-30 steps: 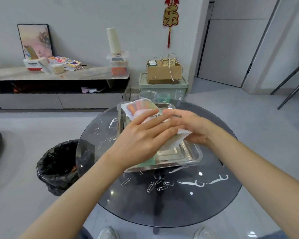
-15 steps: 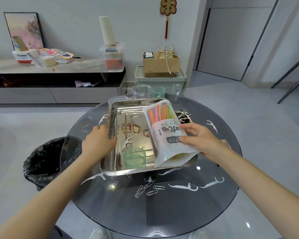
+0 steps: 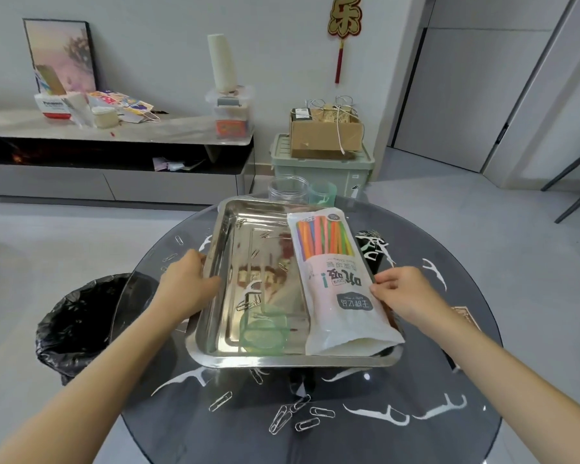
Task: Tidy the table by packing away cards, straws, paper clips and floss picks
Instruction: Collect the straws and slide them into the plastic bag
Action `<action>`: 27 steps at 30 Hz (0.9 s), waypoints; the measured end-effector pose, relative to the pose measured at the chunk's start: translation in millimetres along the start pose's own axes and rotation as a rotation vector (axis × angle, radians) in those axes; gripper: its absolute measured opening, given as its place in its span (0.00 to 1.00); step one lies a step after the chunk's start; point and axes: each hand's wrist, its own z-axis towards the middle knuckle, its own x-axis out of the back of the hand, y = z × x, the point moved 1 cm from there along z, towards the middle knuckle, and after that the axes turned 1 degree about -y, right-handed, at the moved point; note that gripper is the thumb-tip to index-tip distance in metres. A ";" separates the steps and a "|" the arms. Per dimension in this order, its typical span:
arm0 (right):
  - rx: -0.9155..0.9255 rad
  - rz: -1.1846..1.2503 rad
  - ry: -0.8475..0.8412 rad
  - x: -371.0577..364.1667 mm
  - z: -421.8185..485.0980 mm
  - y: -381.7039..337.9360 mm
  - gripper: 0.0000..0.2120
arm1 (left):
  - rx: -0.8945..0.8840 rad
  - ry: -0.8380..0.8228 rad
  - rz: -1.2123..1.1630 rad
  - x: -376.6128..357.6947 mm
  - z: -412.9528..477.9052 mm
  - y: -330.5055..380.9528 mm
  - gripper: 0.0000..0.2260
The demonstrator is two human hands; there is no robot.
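plastic straw pack [image 3: 340, 286] lengthwise in tray [image 3: 215, 242], straws pointing away

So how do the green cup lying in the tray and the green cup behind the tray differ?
The green cup in the tray lies on its side inside the steel tray, near its front edge; the green cup behind the tray stands upright on the glass table, beside a clear jar. The first shows fully; the second is partly hidden by the tray's rim. Both are translucent green.
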 end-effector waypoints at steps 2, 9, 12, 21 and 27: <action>-0.007 0.033 -0.004 0.4 -4.0 -0.7 0.12 | -0.020 0.019 -0.044 6.0 -3.6 -1.2 0.11; 0.009 0.096 -0.032 20.7 -47.8 -4.0 0.10 | -0.066 0.019 -0.144 18.9 -41.9 -7.2 0.09; 0.010 0.085 -0.051 25.8 -75.5 -1.0 0.04 | -0.075 0.007 -0.133 16.4 -63.3 -14.3 0.08; -0.033 0.001 -0.098 21.2 -115.8 13.7 0.10 | -0.050 -0.010 -0.021 3.4 -105.6 -31.1 0.10; -0.057 -0.056 -0.125 16.9 -115.5 14.0 0.03 | -0.104 -0.024 0.155 10.0 -103.5 -29.5 0.15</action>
